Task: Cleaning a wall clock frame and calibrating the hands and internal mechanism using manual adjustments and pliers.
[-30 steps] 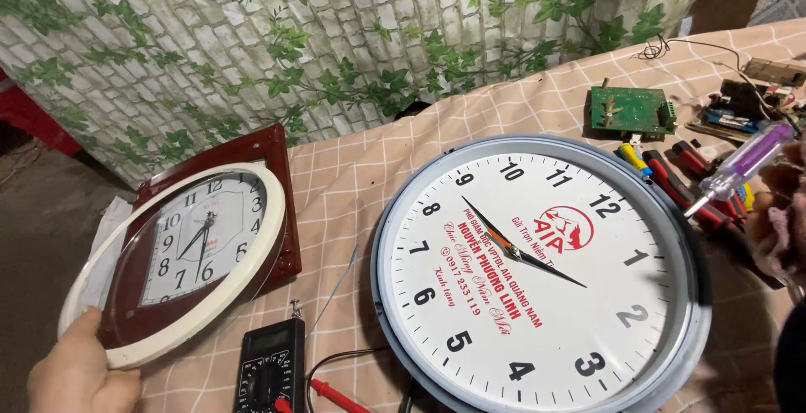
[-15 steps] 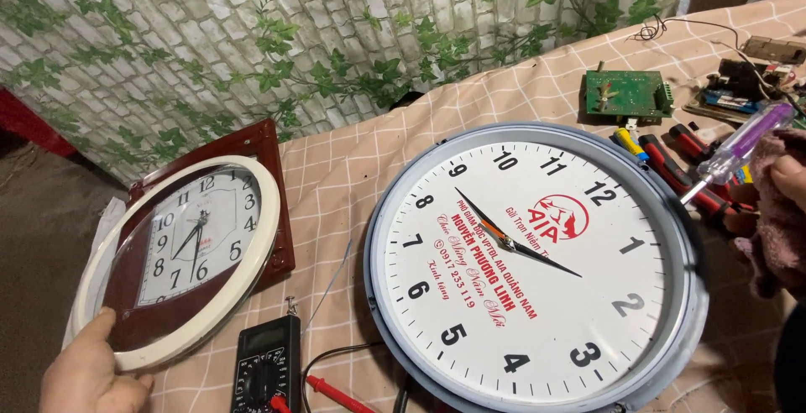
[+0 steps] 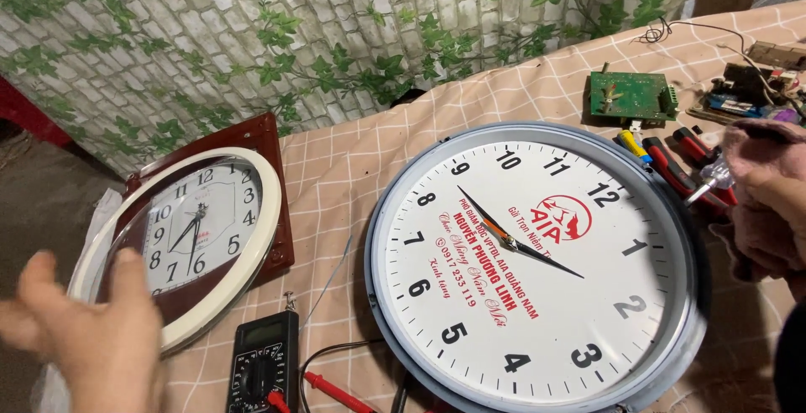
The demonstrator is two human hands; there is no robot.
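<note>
A large round wall clock (image 3: 537,270) with a grey rim and white face lies flat on the checked cloth. To its left, a smaller clock (image 3: 210,228) with a white ring on a dark red square frame rests tilted. My left hand (image 3: 92,337) is blurred, fingers spread, just in front of the smaller clock's lower rim and holding nothing. At the large clock's right edge, my right hand (image 3: 768,203) grips a small screwdriver (image 3: 712,185) whose metal tip points towards the clock's rim.
A black multimeter (image 3: 264,367) with a red probe (image 3: 336,392) lies between the clocks at the front. A green circuit board (image 3: 631,96), red-handled tools (image 3: 680,161) and more boards sit at the back right. A brick-and-ivy patterned sheet (image 3: 336,35) hangs behind.
My left hand has let go of the smaller clock's white rim and opened. My right hand has lowered the screwdriver closer to the large clock's right edge.
</note>
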